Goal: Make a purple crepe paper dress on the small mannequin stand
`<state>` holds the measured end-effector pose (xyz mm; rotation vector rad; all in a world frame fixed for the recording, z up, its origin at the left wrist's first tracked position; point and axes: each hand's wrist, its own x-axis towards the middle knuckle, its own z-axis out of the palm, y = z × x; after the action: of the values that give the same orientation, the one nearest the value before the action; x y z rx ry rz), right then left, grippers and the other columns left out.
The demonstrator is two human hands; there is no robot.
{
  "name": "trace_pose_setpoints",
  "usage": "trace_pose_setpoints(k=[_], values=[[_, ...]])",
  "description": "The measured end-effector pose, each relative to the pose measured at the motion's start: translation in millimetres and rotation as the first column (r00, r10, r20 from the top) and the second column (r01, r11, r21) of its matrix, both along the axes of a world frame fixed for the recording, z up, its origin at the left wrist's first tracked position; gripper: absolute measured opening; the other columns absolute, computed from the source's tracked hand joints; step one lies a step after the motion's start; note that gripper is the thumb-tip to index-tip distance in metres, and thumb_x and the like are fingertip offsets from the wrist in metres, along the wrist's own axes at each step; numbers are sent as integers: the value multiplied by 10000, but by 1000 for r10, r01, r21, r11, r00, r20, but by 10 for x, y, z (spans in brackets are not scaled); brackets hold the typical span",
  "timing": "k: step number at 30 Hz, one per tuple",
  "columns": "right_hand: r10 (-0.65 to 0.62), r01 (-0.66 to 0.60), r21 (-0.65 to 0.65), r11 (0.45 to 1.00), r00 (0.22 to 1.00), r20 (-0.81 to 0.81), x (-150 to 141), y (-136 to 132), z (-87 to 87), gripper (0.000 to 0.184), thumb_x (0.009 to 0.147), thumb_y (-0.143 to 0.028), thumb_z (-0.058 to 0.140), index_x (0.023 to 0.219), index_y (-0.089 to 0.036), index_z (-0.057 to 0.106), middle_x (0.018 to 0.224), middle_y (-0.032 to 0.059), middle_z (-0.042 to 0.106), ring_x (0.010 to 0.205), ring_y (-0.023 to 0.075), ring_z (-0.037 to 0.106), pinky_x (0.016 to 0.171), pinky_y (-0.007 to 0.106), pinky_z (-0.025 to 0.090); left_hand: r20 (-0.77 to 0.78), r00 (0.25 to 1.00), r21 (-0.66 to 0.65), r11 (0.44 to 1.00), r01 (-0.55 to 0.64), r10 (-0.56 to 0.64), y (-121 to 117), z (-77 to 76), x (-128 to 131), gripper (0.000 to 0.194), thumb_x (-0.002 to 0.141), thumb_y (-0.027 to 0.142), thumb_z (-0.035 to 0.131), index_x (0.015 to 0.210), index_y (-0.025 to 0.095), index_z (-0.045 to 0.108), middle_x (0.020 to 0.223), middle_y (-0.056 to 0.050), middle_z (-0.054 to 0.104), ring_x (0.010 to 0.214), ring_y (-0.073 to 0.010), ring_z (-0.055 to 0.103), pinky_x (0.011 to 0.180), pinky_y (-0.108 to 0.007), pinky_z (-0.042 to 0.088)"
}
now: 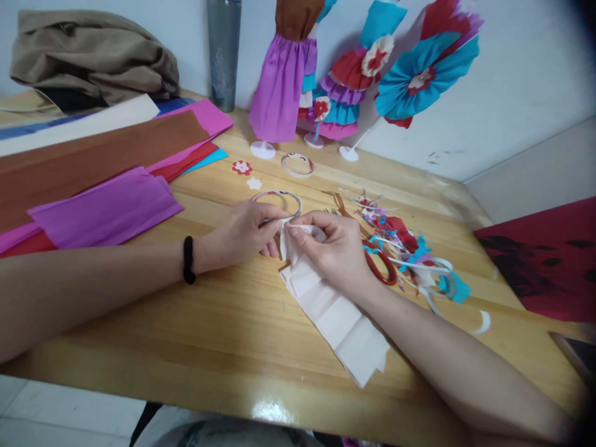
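Note:
A pleated strip of white crepe paper (333, 316) slants across the table toward me, its narrow upper end at my fingertips. My right hand (330, 245) pinches that end between thumb and forefinger. Closed close beside it, my left hand (242, 233) grips the lower edge of a thin ring, like a tape roll (278, 192), where the ring meets the paper. My left fingertips also touch the paper's top corner. Red-handled scissors (382, 268) lie partly hidden behind my right hand, with their blades toward the wall.
Folded crepe sheets, brown (102, 158) and purple (109, 208) among them, cover the left. Paper scraps (410, 242) lie right. Behind are a second ring (298, 164), a red-and-white paper flower (242, 167), paper dresses on stands (279, 93), a bottle (224, 56) and brown cloth (93, 56).

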<state>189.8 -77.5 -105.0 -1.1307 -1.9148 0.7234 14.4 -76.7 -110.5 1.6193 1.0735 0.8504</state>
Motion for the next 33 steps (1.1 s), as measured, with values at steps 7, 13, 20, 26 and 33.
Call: trace_pose_setpoints(k=[7, 13, 20, 26, 33], values=[[-66, 68, -41, 997, 996, 61, 6, 26, 9, 181, 768, -319, 636, 708, -153, 675, 616, 7, 641, 555, 119, 509, 541, 253, 384, 6, 1000, 22, 1000, 17, -17, -5, -1, -6, 186, 905, 164, 499, 787, 126, 638, 503, 13, 619, 485, -140, 661, 450, -198, 532], [-80, 84, -39, 996, 993, 83, 9, 30, 25, 164, 757, -317, 630, 697, -165, 642, 601, -7, 602, 550, 113, 474, 539, 253, 362, 18, 999, 24, 999, 36, -36, 1, -6, -10, 174, 899, 162, 503, 817, 132, 654, 505, 23, 624, 481, -129, 662, 451, -174, 525], [-104, 109, -48, 993, 989, 106, 13, 44, 23, 152, 748, -313, 629, 680, -179, 606, 573, -16, 568, 523, 110, 445, 516, 255, 339, 33, 999, 35, 999, 26, -27, -5, 4, -10, 174, 895, 146, 525, 818, 146, 681, 495, 21, 627, 476, -144, 668, 435, -185, 528], [-128, 134, -55, 989, 986, 104, 4, 61, 27, 148, 724, -301, 632, 647, -186, 579, 551, -22, 539, 524, 110, 434, 523, 258, 337, -6, 1000, 60, 998, 17, -16, -13, 12, -4, 183, 892, 139, 512, 816, 139, 678, 479, 10, 626, 464, -141, 655, 441, -190, 525], [-130, 136, -113, 984, 990, 62, 5, 80, 10, 178, 703, -315, 652, 621, -192, 552, 542, -26, 514, 515, 106, 406, 504, 258, 311, -18, 1000, 47, 999, 20, -19, -29, 24, -3, 194, 861, 150, 504, 842, 127, 695, 521, 8, 630, 487, -134, 659, 453, -189, 531]])
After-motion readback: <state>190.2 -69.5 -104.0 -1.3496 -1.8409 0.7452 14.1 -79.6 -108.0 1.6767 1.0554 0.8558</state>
